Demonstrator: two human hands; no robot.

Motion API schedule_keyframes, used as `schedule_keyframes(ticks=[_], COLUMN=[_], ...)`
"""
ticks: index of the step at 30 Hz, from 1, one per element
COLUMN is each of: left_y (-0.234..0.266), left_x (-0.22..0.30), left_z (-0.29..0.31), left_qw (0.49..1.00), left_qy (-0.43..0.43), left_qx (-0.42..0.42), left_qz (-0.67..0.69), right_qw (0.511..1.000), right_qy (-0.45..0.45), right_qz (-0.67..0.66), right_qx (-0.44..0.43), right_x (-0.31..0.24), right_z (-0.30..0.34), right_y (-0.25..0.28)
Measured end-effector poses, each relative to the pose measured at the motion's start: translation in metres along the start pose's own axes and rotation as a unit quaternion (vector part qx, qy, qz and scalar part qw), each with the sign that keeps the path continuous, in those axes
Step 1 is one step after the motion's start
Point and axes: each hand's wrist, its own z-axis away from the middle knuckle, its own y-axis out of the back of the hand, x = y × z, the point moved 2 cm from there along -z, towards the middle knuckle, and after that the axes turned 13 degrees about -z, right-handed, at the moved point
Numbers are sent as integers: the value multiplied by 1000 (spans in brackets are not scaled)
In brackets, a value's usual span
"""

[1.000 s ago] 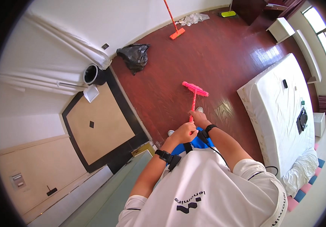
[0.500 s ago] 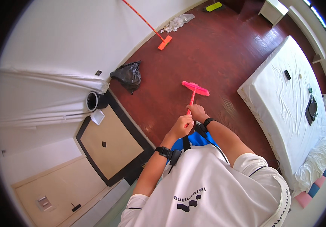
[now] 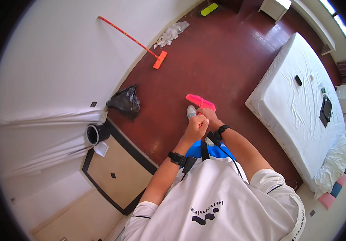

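A broom with a bright pink bristle head (image 3: 200, 102) stands on the dark red floor (image 3: 205, 60), just beyond my hands. My left hand (image 3: 196, 126) is wrapped round the upper part of its red handle. My right hand (image 3: 209, 115) grips the same handle close beside it, slightly farther out and to the right. Most of the handle is hidden by my hands. A light shoe (image 3: 191, 111) on my foot shows just left of the hands, behind the broom head.
An orange-headed broom (image 3: 159, 60) leans against the left wall near crumpled plastic (image 3: 171, 34). A black bag (image 3: 125, 102) and a black bin (image 3: 96, 134) stand at the left. To the right is a white-covered mattress (image 3: 289, 92). A yellow-green brush head (image 3: 209, 9) lies far back.
The pink broom head has come nearer to my hands and feet, and more of the handle is hidden. My shoe has come into view. The whole view has shifted and turned slightly.
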Motion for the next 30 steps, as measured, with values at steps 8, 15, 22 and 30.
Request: schedule_keyframes(ticks=[8,15,22,30], left_y=[41,58,68,12], left_x=[-17,-46,-65,-23], left_z=[-106,-160,-224,-341], left_qw=[998,996,993,989], left_qy=[53,71,99,-35], left_qx=[21,44,64,-97], left_qz=[38,27,16,-104], right_qw=[988,996,992,996], right_qy=[-2,41,70,53], right_qz=[-155,-65,-53,-68], right_qx=[16,-41,-89,24], right_x=[-66,-43,-35,7], right_z=[-72,-146,-230,-283], right_y=[62,70,102,213])
